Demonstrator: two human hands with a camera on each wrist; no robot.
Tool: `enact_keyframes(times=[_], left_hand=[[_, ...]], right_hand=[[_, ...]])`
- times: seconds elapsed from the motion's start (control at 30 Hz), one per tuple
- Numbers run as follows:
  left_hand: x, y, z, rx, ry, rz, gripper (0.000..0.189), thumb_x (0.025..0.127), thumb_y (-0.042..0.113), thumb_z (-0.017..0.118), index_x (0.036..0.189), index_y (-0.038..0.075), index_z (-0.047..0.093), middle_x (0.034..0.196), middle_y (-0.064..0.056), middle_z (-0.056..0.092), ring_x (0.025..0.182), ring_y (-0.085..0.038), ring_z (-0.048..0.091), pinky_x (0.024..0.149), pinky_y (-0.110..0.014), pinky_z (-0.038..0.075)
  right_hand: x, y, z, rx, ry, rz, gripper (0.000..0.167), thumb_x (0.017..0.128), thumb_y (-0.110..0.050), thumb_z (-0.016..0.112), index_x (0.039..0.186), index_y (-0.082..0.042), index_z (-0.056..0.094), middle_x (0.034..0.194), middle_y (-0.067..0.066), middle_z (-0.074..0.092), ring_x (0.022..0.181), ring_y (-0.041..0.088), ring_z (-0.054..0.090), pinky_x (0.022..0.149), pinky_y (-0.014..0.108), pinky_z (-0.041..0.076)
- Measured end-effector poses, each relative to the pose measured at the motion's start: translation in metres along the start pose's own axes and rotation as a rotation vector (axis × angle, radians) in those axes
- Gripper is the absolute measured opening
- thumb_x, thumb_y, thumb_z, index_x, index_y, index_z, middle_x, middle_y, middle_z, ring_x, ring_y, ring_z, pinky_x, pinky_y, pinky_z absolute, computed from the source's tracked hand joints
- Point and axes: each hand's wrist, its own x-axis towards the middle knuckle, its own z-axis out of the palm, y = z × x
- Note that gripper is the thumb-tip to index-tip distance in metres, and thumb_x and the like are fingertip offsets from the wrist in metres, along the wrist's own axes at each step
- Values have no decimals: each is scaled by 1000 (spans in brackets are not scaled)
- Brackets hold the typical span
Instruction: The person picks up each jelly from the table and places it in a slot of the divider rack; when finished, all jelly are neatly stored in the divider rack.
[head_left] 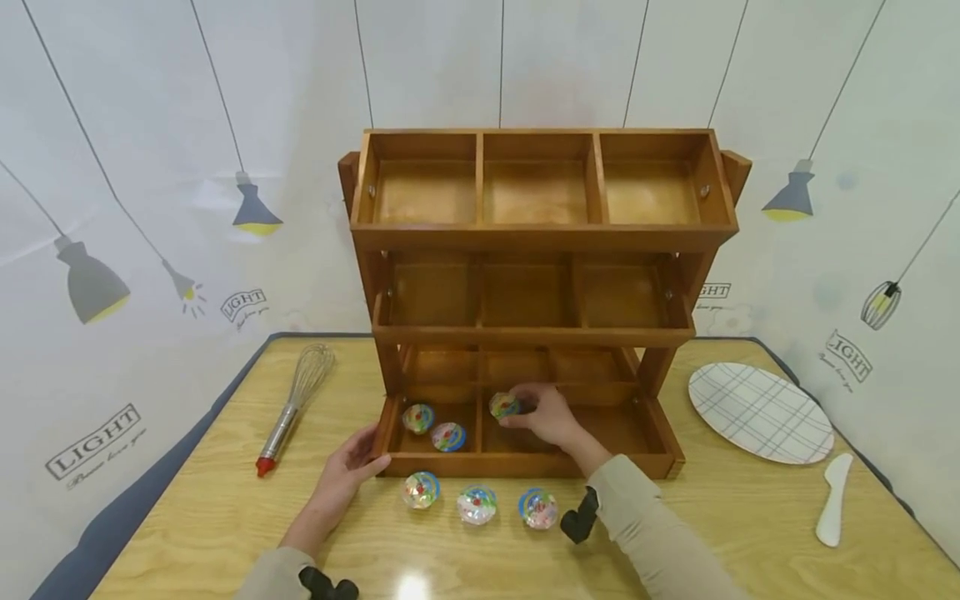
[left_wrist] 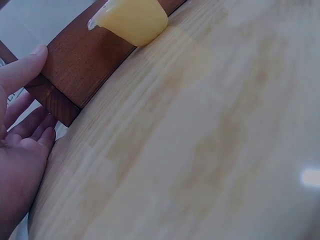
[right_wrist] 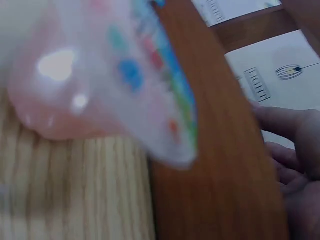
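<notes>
A three-tier wooden shelf (head_left: pixel 540 240) with compartments stands on the table. My right hand (head_left: pixel 551 414) pinches a jelly cup (head_left: pixel 503 406) between thumb and fingers, inside the bottom tier's middle compartment. That cup is not visible in the right wrist view. My left hand (head_left: pixel 342 477) holds the shelf's lower left corner, its thumb on the front board (left_wrist: pixel 80 60) and the other fingers round the side. Two jelly cups, one (head_left: pixel 417 418) behind another (head_left: pixel 448 437), lie in the bottom left compartment. In front of the shelf sit three more: left (head_left: pixel 422 490), middle (head_left: pixel 476 505) and right (head_left: pixel 537 508).
A whisk (head_left: pixel 296 408) with a red-tipped handle lies left of the shelf. On the right are a checked oval plate (head_left: pixel 761 412) and a white spreader (head_left: pixel 834 500). A wall printed with lamps (head_left: pixel 258 204) closes off the back and sides.
</notes>
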Motion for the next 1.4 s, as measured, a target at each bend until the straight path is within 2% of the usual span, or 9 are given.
enact_keyframes(times=[0.17, 0.43, 0.67, 0.83, 0.93, 1.07, 1.23, 1.4], left_hand=[[-3, 0, 2, -2, -3, -3, 63, 80, 22, 65, 135, 12, 35, 139, -10, 37, 129, -21, 32, 89, -2, 33], [-2, 2, 3, -21, -2, -24, 64, 80, 21, 65, 135, 13, 34, 140, -8, 36, 129, -18, 32, 90, -2, 33], [2, 1, 4, -26, -13, -4, 65, 80, 21, 65, 135, 11, 34, 140, -10, 35, 129, -20, 31, 93, -5, 33], [3, 0, 5, -44, -17, 2, 63, 80, 19, 65, 135, 11, 34, 140, -10, 36, 129, -21, 32, 91, -3, 34], [3, 0, 5, -54, -18, 12, 63, 80, 17, 64, 135, 9, 34, 139, -12, 36, 127, -20, 34, 90, -4, 34], [2, 1, 3, -38, -13, 13, 62, 80, 17, 64, 134, 9, 35, 139, -12, 37, 123, -14, 38, 90, -4, 35], [1, 1, -1, -13, -1, 8, 63, 80, 19, 65, 134, 10, 35, 139, -11, 38, 122, -12, 39, 91, -5, 35], [1, -1, -2, -31, -12, -13, 65, 79, 21, 66, 135, 11, 35, 140, -9, 36, 127, -16, 34, 91, -3, 33]], right_hand=[[6, 6, 11, -114, -36, 80, 48, 70, -25, 75, 111, -7, 58, 100, 7, 63, 93, 21, 57, 76, 33, 50], [10, 8, 13, -44, -33, 135, 52, 71, -24, 74, 117, -8, 54, 110, 10, 59, 103, 25, 55, 83, 37, 49], [11, 9, 11, -71, -8, 113, 54, 71, -26, 74, 118, -7, 53, 110, 11, 60, 102, 26, 55, 81, 37, 49], [4, 6, 6, -80, 60, 62, 53, 71, -28, 74, 116, -8, 55, 112, 10, 60, 102, 25, 56, 82, 37, 49], [-5, 4, 0, -8, 105, 6, 52, 71, -26, 74, 115, -6, 56, 112, 12, 60, 102, 27, 56, 85, 37, 49], [-24, 3, -8, 165, 141, -75, 48, 73, -19, 73, 113, 0, 55, 109, 19, 60, 99, 26, 58, 83, 29, 51], [-56, 2, -13, 367, 143, -98, 44, 74, -11, 70, 108, 9, 53, 103, 28, 59, 87, 16, 63, 74, 20, 53], [-87, 6, -17, 397, 77, -127, 42, 74, -9, 70, 106, 12, 52, 100, 31, 58, 82, 9, 63, 72, 20, 53]])
